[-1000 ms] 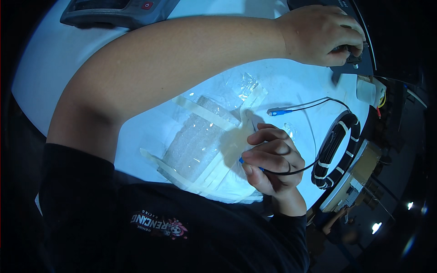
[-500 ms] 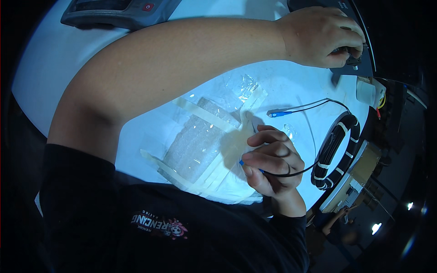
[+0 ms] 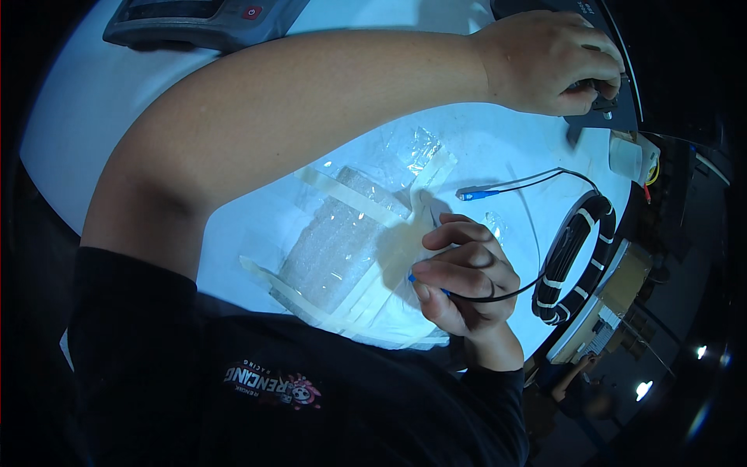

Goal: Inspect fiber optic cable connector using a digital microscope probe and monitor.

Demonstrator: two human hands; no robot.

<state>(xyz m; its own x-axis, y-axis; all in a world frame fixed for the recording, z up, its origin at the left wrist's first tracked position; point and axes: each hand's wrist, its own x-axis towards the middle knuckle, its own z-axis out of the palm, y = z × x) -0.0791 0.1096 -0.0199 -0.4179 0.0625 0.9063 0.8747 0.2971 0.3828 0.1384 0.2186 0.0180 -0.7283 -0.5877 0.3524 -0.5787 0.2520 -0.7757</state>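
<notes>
My right hand (image 3: pixel 473 276) is closed, pinching a blue fiber-optic connector (image 3: pixel 412 278) between thumb and fingers. Its black cable (image 3: pixel 494 299) runs past the palm to a coiled bundle (image 3: pixel 550 280) bound with white ties. From that coil another cable end, a second blue connector (image 3: pixel 479 195), lies loose on the white table. My left arm stretches across the table to the far right. There my left hand (image 3: pixel 554 66) bends its fingers round a small dark part on a black device (image 3: pixel 622 115); the fingers hide most of that part.
Clear film and tape strips cover a foam sheet (image 3: pixel 334 241) on the table. A grey device with a red button (image 3: pixel 251 13) stands at the far left. A translucent cup (image 3: pixel 625 159) is beyond the coil, near a cardboard box (image 3: pixel 627 282). Another person (image 3: pixel 576 381) is in the background.
</notes>
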